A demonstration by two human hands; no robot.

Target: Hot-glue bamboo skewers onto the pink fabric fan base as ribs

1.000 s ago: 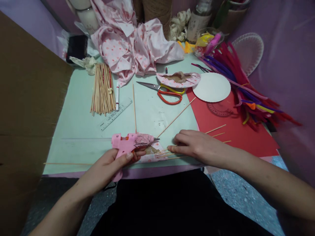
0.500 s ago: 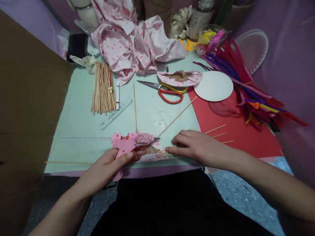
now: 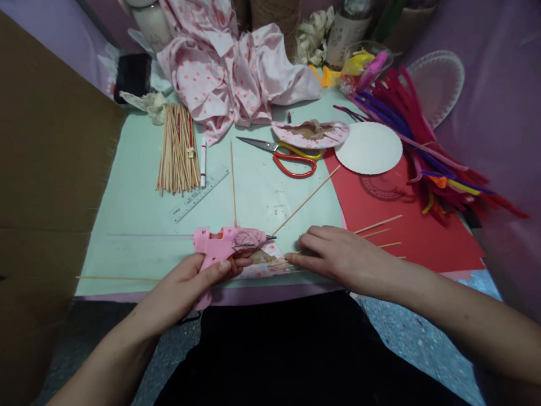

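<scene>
My left hand (image 3: 205, 273) is wrapped round the handle of a pink hot glue gun (image 3: 230, 241), its nozzle pointing right. A clear glue stick (image 3: 147, 235) sticks out of the gun's back. Below the nozzle lies a fabric-covered piece (image 3: 273, 256) with a brown middle, partly hidden by the gun and my hands. My right hand (image 3: 325, 251) is closed over several thin wooden skewers (image 3: 378, 224), pressing their inner ends on this piece. Other skewers spread outward from it: one upright (image 3: 232, 183), one slanting (image 3: 308, 198) and one to the left (image 3: 118, 278).
Behind lie scissors (image 3: 293, 163), a bundle of skewers (image 3: 177, 152), a marker (image 3: 203, 163), a ruler (image 3: 200, 193) and crumpled dotted cloth (image 3: 236, 79). To the right are a white disc (image 3: 368, 148), red sheet (image 3: 426, 242) and pipe cleaners (image 3: 422, 141). Cardboard (image 3: 46, 169) stands at left.
The outer end of the uppermost skewer under my right hand reaches further right, and another tip shows below. Both hands and the glue gun stay nearly in place; the view shifts slightly.
</scene>
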